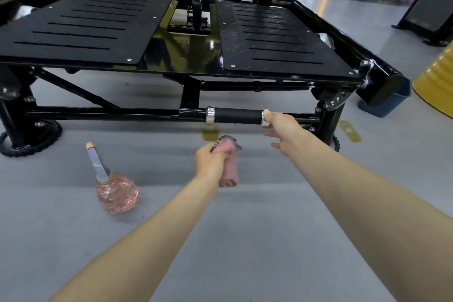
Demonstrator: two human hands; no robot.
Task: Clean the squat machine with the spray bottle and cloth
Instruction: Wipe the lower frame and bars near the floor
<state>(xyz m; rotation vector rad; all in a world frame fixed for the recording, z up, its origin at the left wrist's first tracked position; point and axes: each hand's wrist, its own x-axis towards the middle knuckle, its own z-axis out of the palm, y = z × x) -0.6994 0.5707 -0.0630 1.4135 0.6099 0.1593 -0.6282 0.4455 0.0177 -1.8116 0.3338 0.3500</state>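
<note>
Head view: spray bottle (115, 194) holds pink liquid; left hand (209, 162) grips cloth (229, 169), right hand (282, 131) spread by handle (236, 116).

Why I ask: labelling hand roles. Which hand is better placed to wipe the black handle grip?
Left: the left hand grips the crumpled pink cloth near the black handle grip; the right hand, empty, touches its end.

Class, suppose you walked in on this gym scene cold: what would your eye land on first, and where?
The black squat machine fills the upper half, its slotted footplates side by side. Before it, the left hand grips a pink cloth while the right hand touches the end of the black handle. A pink spray bottle sits on the grey floor to their left.
</note>
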